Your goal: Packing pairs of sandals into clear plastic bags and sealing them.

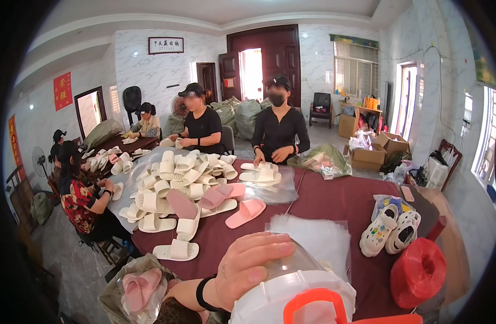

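Observation:
My left hand point(253, 262) comes in from the lower edge with a black band on the wrist. Its fingers are wrapped over the side of a large clear plastic jug point(283, 294) with a white lid and an orange carrying loop, close to the camera. My right hand is out of the picture. Beyond the jug, a stack of clear plastic bags point(318, 232) lies on the dark red tabletop point(334, 189). A pink slipper point(246, 214) rests just past my hand, beside a big heap of cream slippers point(178, 173) with some pink ones among them.
White clogs point(379, 232) with charms and a roll of red plastic twine point(418, 271) stand at the right. A bag of pink slippers point(142, 289) sits lower left. Across the table, a co-worker in black point(280, 132) handles cream slippers; others work at the left. Cardboard boxes point(367, 156) stand behind.

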Action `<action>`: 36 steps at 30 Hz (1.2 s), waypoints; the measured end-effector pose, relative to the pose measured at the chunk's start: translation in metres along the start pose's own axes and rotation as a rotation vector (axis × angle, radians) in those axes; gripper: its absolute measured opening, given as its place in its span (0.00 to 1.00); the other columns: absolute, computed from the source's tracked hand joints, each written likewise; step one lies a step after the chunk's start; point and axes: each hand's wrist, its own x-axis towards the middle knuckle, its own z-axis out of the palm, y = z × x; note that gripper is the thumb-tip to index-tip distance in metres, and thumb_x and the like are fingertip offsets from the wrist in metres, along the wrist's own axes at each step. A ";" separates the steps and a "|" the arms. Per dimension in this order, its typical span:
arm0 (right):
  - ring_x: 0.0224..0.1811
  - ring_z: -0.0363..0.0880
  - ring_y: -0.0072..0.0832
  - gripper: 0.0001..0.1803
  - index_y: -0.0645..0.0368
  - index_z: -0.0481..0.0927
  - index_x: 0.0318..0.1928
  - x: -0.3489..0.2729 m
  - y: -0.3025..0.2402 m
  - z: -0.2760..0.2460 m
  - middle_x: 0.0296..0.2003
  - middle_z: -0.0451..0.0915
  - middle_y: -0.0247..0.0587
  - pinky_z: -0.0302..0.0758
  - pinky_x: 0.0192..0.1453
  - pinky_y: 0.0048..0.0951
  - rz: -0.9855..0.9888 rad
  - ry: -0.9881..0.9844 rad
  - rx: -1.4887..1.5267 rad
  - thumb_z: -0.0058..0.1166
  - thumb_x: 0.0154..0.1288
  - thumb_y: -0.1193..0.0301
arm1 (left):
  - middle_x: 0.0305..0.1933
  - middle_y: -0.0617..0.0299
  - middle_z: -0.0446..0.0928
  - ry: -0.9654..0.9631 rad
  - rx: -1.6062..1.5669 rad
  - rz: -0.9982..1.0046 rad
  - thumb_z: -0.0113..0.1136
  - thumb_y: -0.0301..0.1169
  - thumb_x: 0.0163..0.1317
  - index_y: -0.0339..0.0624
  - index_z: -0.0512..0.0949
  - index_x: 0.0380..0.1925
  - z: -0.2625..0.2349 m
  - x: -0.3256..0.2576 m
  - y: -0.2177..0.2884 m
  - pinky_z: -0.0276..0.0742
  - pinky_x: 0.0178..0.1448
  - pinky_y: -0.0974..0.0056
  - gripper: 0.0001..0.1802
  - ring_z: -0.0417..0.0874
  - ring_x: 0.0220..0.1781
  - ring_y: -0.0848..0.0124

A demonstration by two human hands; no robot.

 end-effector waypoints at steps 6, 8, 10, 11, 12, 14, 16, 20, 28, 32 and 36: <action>0.50 0.75 0.49 0.29 0.58 0.73 0.55 -0.002 -0.001 0.002 0.50 0.77 0.48 0.70 0.53 0.53 -0.003 -0.001 -0.003 0.59 0.60 0.53 | 0.57 0.36 0.75 -0.023 0.050 0.080 0.61 0.35 0.64 0.45 0.59 0.63 -0.005 0.002 -0.006 0.76 0.57 0.46 0.31 0.80 0.55 0.43; 0.50 0.74 0.49 0.29 0.58 0.73 0.55 -0.002 0.000 0.003 0.50 0.77 0.48 0.70 0.53 0.53 -0.002 0.003 0.003 0.59 0.60 0.53 | 0.57 0.36 0.75 -0.012 0.066 0.106 0.60 0.36 0.64 0.46 0.60 0.63 -0.004 0.006 -0.006 0.76 0.57 0.46 0.31 0.80 0.55 0.43; 0.50 0.75 0.49 0.28 0.58 0.74 0.55 0.000 0.000 0.002 0.50 0.77 0.47 0.70 0.53 0.53 -0.014 -0.041 -0.059 0.59 0.61 0.53 | 0.57 0.36 0.75 0.090 0.037 0.173 0.60 0.36 0.64 0.46 0.60 0.63 0.000 0.008 -0.010 0.77 0.57 0.46 0.30 0.81 0.54 0.44; 0.50 0.75 0.49 0.28 0.58 0.74 0.55 0.000 -0.001 0.001 0.50 0.77 0.47 0.70 0.53 0.53 -0.015 -0.038 -0.058 0.59 0.61 0.53 | 0.57 0.36 0.75 0.090 0.038 0.176 0.60 0.36 0.64 0.46 0.60 0.63 0.000 0.011 -0.008 0.77 0.57 0.46 0.30 0.81 0.54 0.44; 0.51 0.75 0.49 0.27 0.58 0.74 0.55 0.001 -0.002 -0.001 0.50 0.77 0.47 0.70 0.54 0.53 -0.007 -0.045 -0.038 0.59 0.61 0.53 | 0.57 0.37 0.76 0.112 0.042 0.159 0.61 0.36 0.64 0.46 0.60 0.63 0.000 0.015 -0.003 0.77 0.57 0.46 0.30 0.81 0.54 0.44; 0.51 0.75 0.48 0.27 0.58 0.75 0.54 0.001 -0.004 -0.004 0.50 0.77 0.47 0.70 0.54 0.52 0.001 -0.042 -0.015 0.58 0.61 0.53 | 0.57 0.37 0.76 0.132 0.046 0.151 0.61 0.35 0.64 0.46 0.60 0.63 -0.002 0.022 0.004 0.77 0.57 0.46 0.30 0.81 0.54 0.44; 0.51 0.75 0.48 0.26 0.57 0.76 0.54 -0.001 -0.003 -0.005 0.51 0.78 0.47 0.70 0.55 0.51 0.016 -0.063 -0.012 0.58 0.61 0.53 | 0.57 0.37 0.76 0.147 0.073 0.156 0.61 0.35 0.63 0.46 0.60 0.62 -0.003 0.029 0.009 0.76 0.56 0.45 0.30 0.81 0.54 0.44; 0.51 0.75 0.48 0.26 0.57 0.76 0.54 -0.001 -0.002 -0.001 0.51 0.78 0.46 0.70 0.55 0.51 -0.019 -0.002 -0.020 0.59 0.61 0.53 | 0.57 0.37 0.76 0.136 0.120 0.198 0.62 0.35 0.62 0.47 0.60 0.62 -0.008 0.034 0.004 0.76 0.56 0.45 0.31 0.81 0.54 0.44; 0.52 0.75 0.49 0.27 0.56 0.77 0.54 -0.003 0.004 0.010 0.54 0.76 0.47 0.70 0.55 0.51 -0.020 0.011 -0.012 0.58 0.61 0.52 | 0.58 0.38 0.76 0.075 0.217 0.263 0.59 0.37 0.64 0.49 0.59 0.62 -0.019 0.039 -0.002 0.73 0.59 0.43 0.29 0.80 0.56 0.44; 0.53 0.74 0.48 0.27 0.56 0.77 0.54 -0.002 0.004 0.009 0.53 0.76 0.47 0.70 0.55 0.52 -0.004 -0.028 -0.024 0.58 0.60 0.52 | 0.58 0.39 0.76 0.103 0.172 0.244 0.58 0.37 0.64 0.50 0.59 0.62 -0.022 0.049 0.010 0.74 0.59 0.43 0.29 0.80 0.56 0.44; 0.53 0.74 0.48 0.25 0.55 0.77 0.51 -0.004 0.006 0.014 0.51 0.78 0.45 0.70 0.54 0.53 -0.033 0.033 -0.037 0.58 0.60 0.52 | 0.59 0.40 0.75 0.061 0.227 0.216 0.58 0.37 0.65 0.52 0.59 0.62 -0.027 0.050 0.018 0.74 0.58 0.42 0.28 0.80 0.56 0.44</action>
